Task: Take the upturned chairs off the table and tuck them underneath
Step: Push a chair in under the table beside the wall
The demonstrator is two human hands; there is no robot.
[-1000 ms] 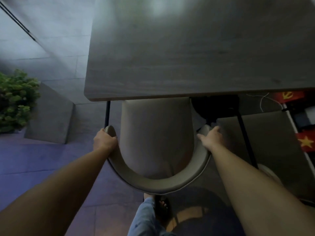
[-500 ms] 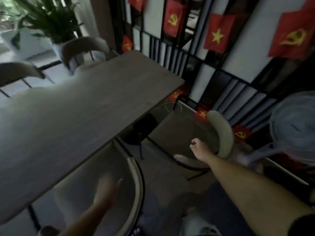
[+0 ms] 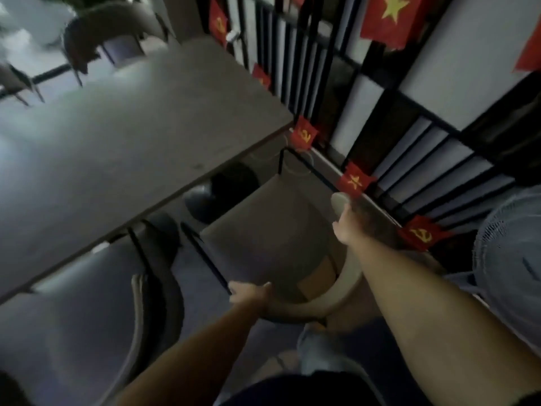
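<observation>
We grip the beige curved-back upholstered chair (image 3: 272,238): left hand (image 3: 251,294) and right hand (image 3: 348,227) closed on its backrest ends, seat ahead of our fingers, beside the grey wooden table (image 3: 131,136).

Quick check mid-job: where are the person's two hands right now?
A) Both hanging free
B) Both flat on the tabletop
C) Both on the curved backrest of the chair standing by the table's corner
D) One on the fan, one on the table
C: the left hand and the right hand each grip the curved backrest of the chair beside the table.
</observation>
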